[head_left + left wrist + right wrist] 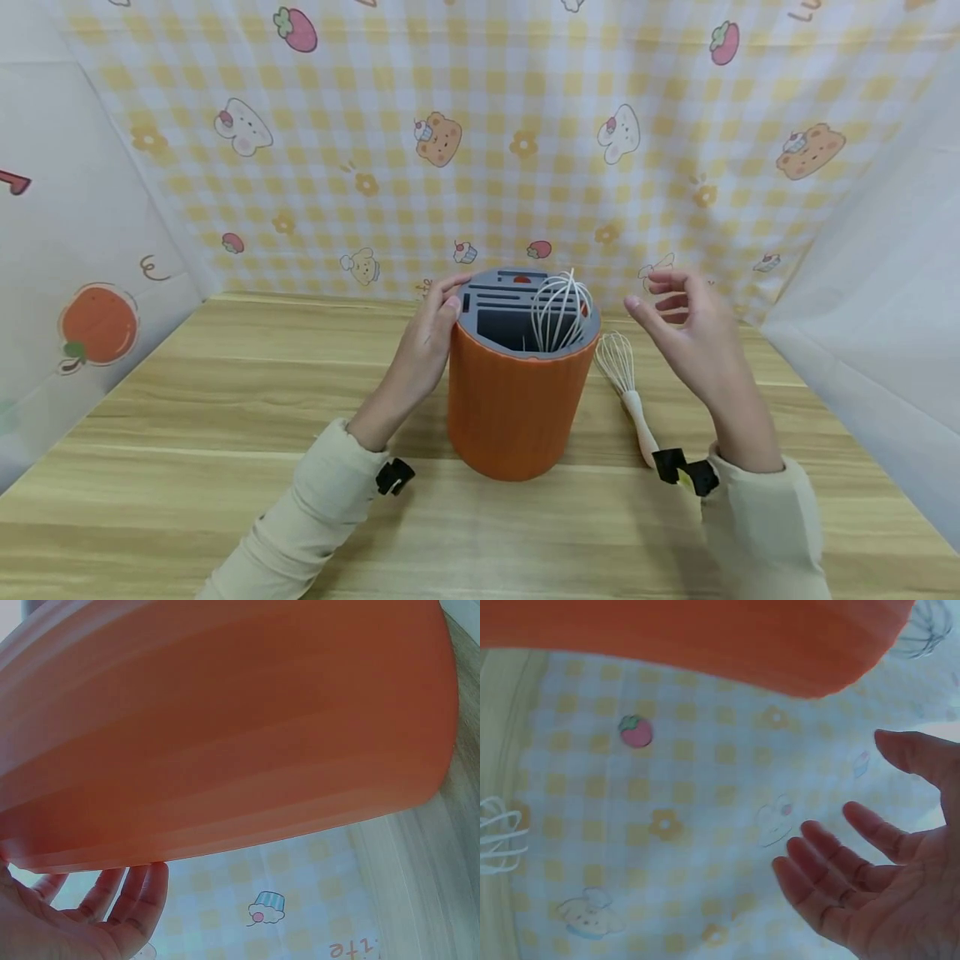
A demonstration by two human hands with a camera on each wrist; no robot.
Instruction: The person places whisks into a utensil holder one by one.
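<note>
An orange, round-sided knife block with a grey slotted top stands upright on the table. My left hand holds its left side near the rim, thumb towards me and fingers farther back; in the left wrist view the fingertips meet the orange wall. Wire loops of one whisk stick up from the large compartment at the top's right; its handle is hidden inside. To the right, a second whisk with a pale handle lies on the table. Above it my right hand hovers with loosely bent fingers, holding nothing.
The wooden table reaches back to a yellow-checked cloth hanging just behind the block. White cloth walls close in the left and right sides. A black camera mount on my right wrist overlaps the lying whisk's handle end.
</note>
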